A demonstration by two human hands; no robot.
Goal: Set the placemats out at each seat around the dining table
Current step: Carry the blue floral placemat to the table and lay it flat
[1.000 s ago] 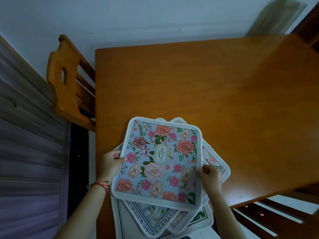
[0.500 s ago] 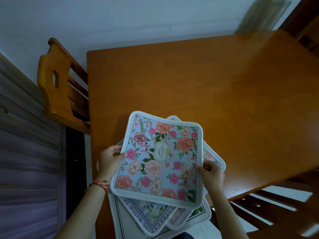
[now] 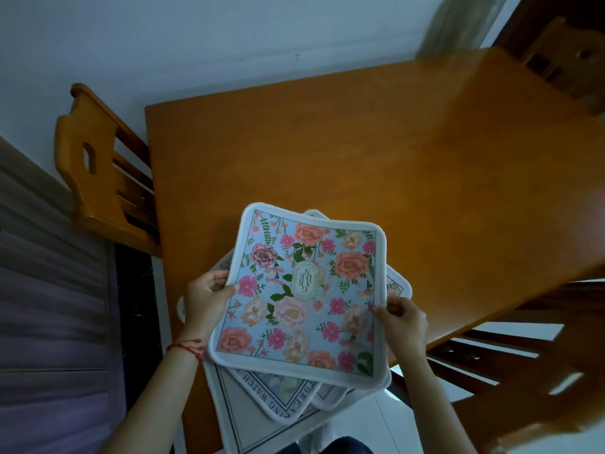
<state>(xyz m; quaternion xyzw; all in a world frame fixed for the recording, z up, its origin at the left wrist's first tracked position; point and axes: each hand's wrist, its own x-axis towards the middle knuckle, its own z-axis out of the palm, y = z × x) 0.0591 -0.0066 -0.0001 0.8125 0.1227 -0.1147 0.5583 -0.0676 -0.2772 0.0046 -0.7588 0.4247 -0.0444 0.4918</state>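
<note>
With our left hand [image 3: 206, 299] and right hand [image 3: 404, 319] pinching opposite edges of the square blue floral placemat [image 3: 301, 296] atop the fanned stack at lower centre, we should lift it alone and lay it square on the bare orange wooden worktop [image 3: 360, 152].

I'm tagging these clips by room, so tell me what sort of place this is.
Probably a home dining area: a wooden dining table, matching wooden chairs pulled up to it, and floral placemats held in both hands.

A pale wall [image 3: 229, 37] backs the dim room. Wooden chairs stand far-left [image 3: 98, 172] and right [image 3: 510, 365] (slatted); grey ribbed panelling [image 3: 42, 290] runs left.
</note>
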